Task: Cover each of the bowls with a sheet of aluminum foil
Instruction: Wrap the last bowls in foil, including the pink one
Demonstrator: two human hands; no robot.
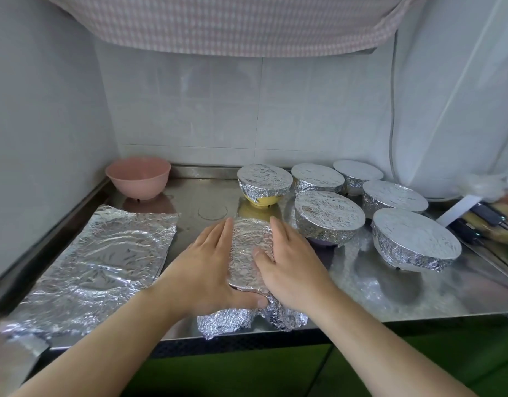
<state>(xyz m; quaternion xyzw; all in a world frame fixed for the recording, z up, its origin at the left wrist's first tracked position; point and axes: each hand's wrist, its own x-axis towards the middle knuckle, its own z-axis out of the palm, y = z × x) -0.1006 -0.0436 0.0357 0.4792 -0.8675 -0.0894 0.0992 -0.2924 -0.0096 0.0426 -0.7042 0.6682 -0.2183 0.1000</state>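
Foil-covered bowl [248, 250], near centre of the steel counter [418, 293]: I press the sheet down over it from both sides. My left hand [209, 267] lies flat against its left flank, fingers straight and pointing away from me, thumb hooked under the near edge where the foil crumples outward. My right hand [290, 262] lies flat on its right side, fingers extended, thumb resting on the foil top. Neither hand is clenched; both push with open palms.

Loose foil sheet [98, 267], left of my hands, lies spread on the counter, creased. Pink bowl [138, 179], far left corner, stands uncovered.

Yellow bowl [264, 181], far centre, wears a foil cap with its lower body showing. Five more wrapped bowls sit to the right in a cluster: three along the far row and right side [317, 177] [358, 173] [394, 197], one just beside my right hand [328, 220], one nearest right [416, 243].
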